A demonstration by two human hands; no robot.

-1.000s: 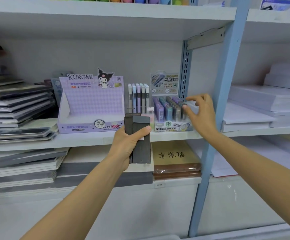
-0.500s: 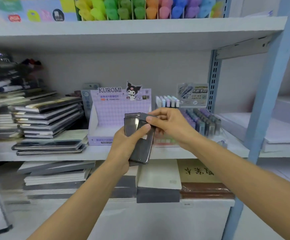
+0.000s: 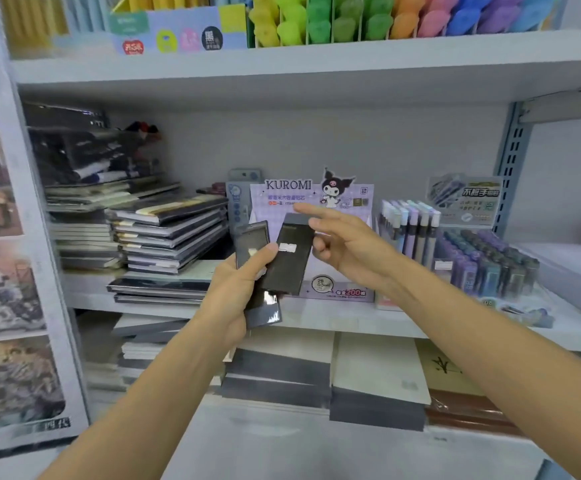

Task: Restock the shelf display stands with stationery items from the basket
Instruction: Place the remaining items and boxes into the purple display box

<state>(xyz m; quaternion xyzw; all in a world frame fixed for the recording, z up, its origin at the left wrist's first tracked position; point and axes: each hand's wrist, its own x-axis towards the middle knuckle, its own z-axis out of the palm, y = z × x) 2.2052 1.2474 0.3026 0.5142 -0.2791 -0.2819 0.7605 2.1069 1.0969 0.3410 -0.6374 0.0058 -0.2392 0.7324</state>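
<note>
Left hand [image 3: 233, 299] grips 2 dark packs [image 3: 268, 268], thumb pressed across them, before the purple stand [image 3: 337, 209]; right hand [image 3: 347, 251], fingers loosely spread, touches the front pack's top edge.

Stationery shop, retail shelving aisle; white shelf boards [image 3: 316, 69] on slotted metal uprights [image 3: 510, 168]; at 12 o'clock a purple KUROMI display stand [image 3: 337, 202] printed with lead grade and quantity; at 2 o'clock a stand of lead cases [image 3: 483, 265]; at 10 o'clock stacked notebooks [image 3: 164, 237]; colour-sorted highlighters [image 3: 351, 22] above; posters [image 3: 1, 271] at 9 o'clock.
</note>
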